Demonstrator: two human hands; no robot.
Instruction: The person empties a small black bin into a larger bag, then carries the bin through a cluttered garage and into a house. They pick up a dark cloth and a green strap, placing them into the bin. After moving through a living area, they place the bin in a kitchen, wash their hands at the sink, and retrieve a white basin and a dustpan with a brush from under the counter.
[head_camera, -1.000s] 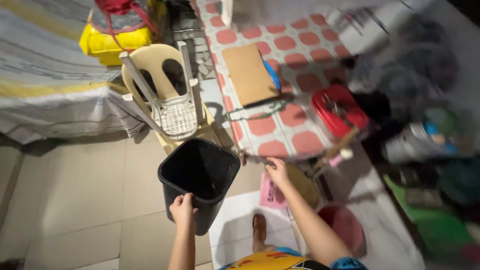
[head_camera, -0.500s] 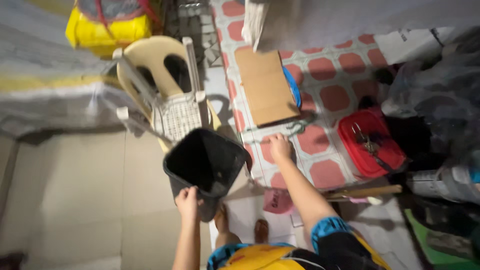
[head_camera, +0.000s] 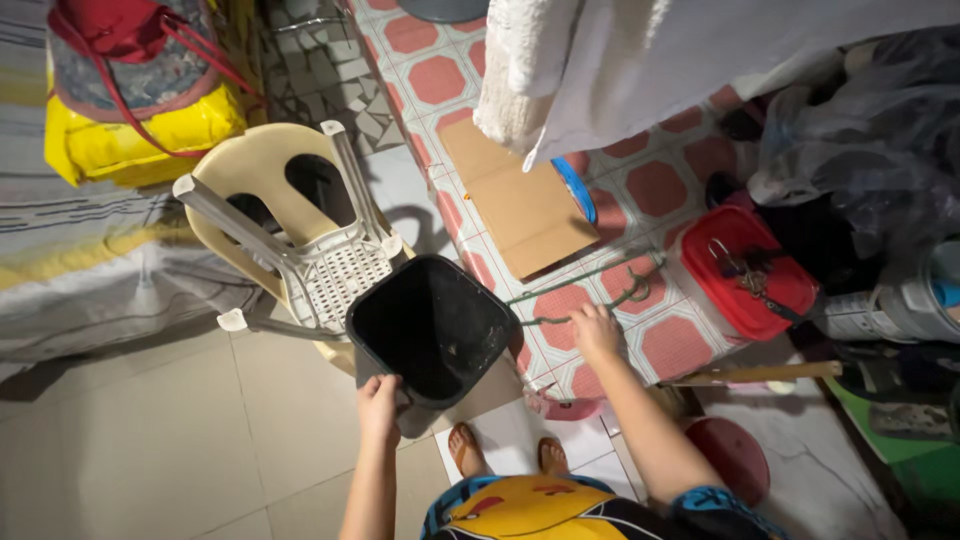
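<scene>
- While gripping near rim of black bin (head_camera: 432, 325), left hand (head_camera: 378, 402) clamped on that edge, bin tipped w/ mouth facing up at camera, interior looks empty.
- Right hand (head_camera: 597, 331) just right of bin, fingers down on green cord (head_camera: 590, 290); closed grip or only pressing — can't tell.
- Cord snaking from bin's right edge across red-and-white patterned mat (head_camera: 660, 190), looped at far end.
- Cardboard sheet (head_camera: 520, 205) lying flat beyond bin, up-right; blue disc edge poking out from under it.
- Overturned cream plastic chair (head_camera: 290, 230) touching bin's left side, legs sticking up.
- Red lidded box (head_camera: 745, 270) well right of bin, keys on top.
- Bare feet right below bin, on pale sheet on floor.
- Risk, prob: one-handed rim hold thin — bin could swing or slip if tilted more.
- Risk: cord loop could snag on cardboard corner when tugged, dragging it.
- Risk: chair legs close by — bin likely to knock against them if swung left.
</scene>
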